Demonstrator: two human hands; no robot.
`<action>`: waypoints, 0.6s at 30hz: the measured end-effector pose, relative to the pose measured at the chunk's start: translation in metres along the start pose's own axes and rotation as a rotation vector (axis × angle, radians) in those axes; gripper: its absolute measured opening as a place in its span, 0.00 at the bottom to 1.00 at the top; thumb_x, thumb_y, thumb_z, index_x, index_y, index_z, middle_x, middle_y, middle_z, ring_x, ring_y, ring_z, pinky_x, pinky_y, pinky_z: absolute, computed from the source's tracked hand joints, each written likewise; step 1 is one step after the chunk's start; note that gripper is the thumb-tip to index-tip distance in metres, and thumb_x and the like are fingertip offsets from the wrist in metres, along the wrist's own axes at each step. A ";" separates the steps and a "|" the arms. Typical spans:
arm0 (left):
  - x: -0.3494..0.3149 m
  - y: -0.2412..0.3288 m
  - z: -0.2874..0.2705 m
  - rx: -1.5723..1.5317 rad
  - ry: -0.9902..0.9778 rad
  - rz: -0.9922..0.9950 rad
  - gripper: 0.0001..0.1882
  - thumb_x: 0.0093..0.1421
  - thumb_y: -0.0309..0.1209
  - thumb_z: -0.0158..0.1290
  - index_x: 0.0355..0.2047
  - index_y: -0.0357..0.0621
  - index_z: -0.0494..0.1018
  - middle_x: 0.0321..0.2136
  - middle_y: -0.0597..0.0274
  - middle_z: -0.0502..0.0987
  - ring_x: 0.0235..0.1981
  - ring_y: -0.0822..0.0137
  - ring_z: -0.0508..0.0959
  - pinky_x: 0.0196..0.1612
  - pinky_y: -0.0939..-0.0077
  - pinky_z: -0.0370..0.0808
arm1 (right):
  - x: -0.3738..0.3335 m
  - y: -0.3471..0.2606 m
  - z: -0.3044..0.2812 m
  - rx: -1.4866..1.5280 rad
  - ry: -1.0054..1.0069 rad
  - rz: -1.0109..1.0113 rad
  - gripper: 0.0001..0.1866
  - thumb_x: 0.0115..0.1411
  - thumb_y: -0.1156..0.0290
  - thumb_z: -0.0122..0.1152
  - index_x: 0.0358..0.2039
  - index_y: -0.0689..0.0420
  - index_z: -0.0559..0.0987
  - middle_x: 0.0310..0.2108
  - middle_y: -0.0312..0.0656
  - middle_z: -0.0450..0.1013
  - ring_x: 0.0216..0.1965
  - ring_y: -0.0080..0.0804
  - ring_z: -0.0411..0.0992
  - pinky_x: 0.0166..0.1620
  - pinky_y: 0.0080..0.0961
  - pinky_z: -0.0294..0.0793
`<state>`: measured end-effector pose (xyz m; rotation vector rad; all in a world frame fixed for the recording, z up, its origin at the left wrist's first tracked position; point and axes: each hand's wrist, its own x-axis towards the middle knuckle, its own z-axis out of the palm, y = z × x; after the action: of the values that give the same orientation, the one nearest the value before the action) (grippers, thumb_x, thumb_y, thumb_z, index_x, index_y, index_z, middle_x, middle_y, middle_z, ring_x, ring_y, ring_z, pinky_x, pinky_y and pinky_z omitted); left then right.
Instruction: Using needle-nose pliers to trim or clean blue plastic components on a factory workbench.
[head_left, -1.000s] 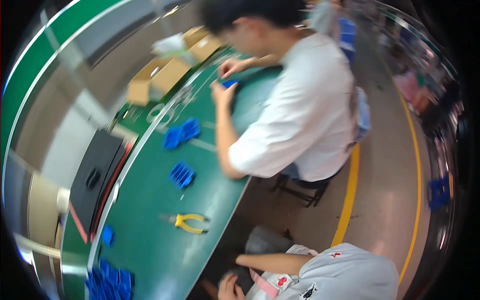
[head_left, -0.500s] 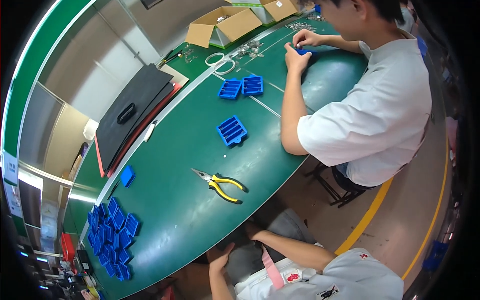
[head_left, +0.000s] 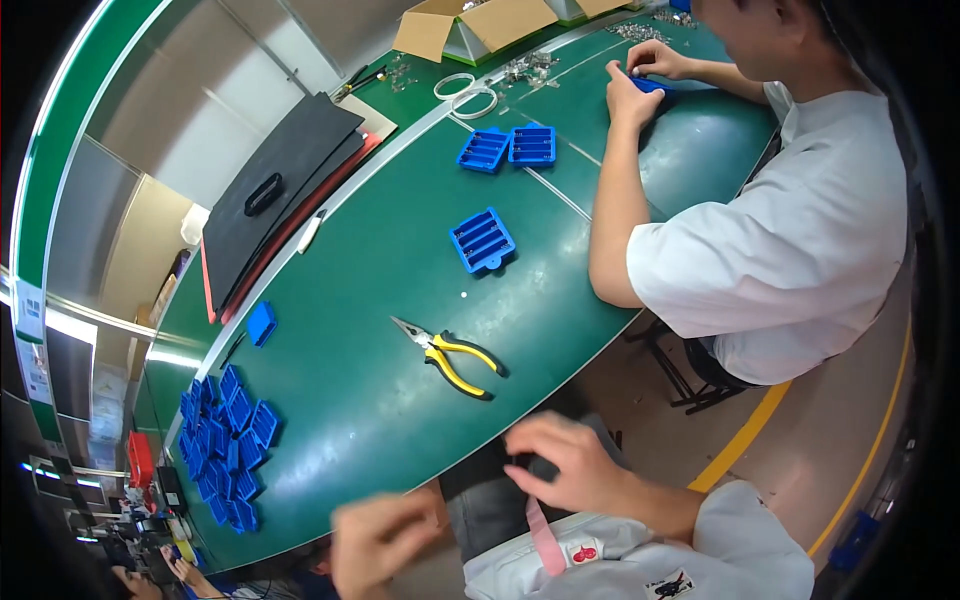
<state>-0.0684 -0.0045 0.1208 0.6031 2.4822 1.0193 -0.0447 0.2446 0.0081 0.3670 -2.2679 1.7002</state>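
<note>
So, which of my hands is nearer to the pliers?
Right. Your right hand is below and right of the pliers; your left hand is farther, below and left.

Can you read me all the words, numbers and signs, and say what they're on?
None I can read clearly.
White labels on the green frame at left: too small to read.
Dark patch on the light clothing: marks too small to read.
Red patch nearby: no clear letters.

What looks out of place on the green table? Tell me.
A small white speck lies alone between the yellow-handled pliers and a blue tray, perhaps a stray scrap. The blue heap at left looks jumbled.
</note>
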 end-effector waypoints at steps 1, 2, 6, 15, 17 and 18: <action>0.024 0.013 -0.007 0.297 0.334 0.212 0.13 0.44 0.24 0.63 0.32 0.37 0.78 0.30 0.53 0.81 0.30 0.58 0.82 0.35 0.70 0.77 | 0.020 0.001 -0.002 -0.101 0.011 -0.078 0.16 0.46 0.70 0.72 0.32 0.61 0.77 0.39 0.45 0.73 0.43 0.43 0.73 0.45 0.33 0.75; 0.060 0.018 -0.019 0.303 0.427 0.317 0.13 0.44 0.22 0.62 0.33 0.38 0.78 0.30 0.53 0.81 0.30 0.58 0.81 0.36 0.69 0.76 | 0.038 0.002 0.001 -0.235 0.008 -0.104 0.19 0.46 0.65 0.72 0.35 0.61 0.75 0.43 0.47 0.71 0.49 0.45 0.69 0.49 0.37 0.71; 0.210 0.028 -0.011 0.567 0.468 0.555 0.26 0.44 0.34 0.68 0.43 0.38 0.75 0.42 0.50 0.77 0.46 0.51 0.76 0.47 0.59 0.72 | 0.088 0.017 0.028 -0.575 0.014 -0.174 0.28 0.45 0.53 0.71 0.39 0.61 0.74 0.47 0.50 0.67 0.55 0.47 0.61 0.54 0.42 0.63; 0.307 0.023 0.007 0.822 -0.087 0.263 0.41 0.40 0.42 0.67 0.54 0.38 0.67 0.44 0.47 0.75 0.49 0.46 0.73 0.51 0.54 0.72 | 0.100 0.021 0.046 -0.845 -0.206 -0.191 0.19 0.48 0.62 0.67 0.36 0.61 0.75 0.37 0.47 0.68 0.43 0.42 0.67 0.42 0.34 0.67; 0.289 0.020 0.004 0.814 0.000 0.298 0.36 0.42 0.34 0.59 0.54 0.36 0.67 0.42 0.46 0.75 0.48 0.45 0.74 0.51 0.55 0.73 | 0.098 0.024 0.037 -0.859 -0.204 -0.210 0.13 0.50 0.67 0.63 0.33 0.61 0.74 0.35 0.46 0.69 0.43 0.44 0.68 0.41 0.35 0.69; 0.279 0.013 -0.006 0.731 0.108 0.346 0.36 0.42 0.32 0.57 0.55 0.35 0.66 0.42 0.45 0.75 0.47 0.45 0.74 0.51 0.56 0.73 | 0.098 0.020 0.029 -0.751 -0.234 -0.199 0.13 0.49 0.67 0.62 0.31 0.61 0.74 0.34 0.47 0.69 0.41 0.45 0.68 0.40 0.36 0.69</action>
<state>-0.3009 0.1463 0.0815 1.2504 2.8876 0.1980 -0.1449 0.2189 0.0187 0.5997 -2.7118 0.6514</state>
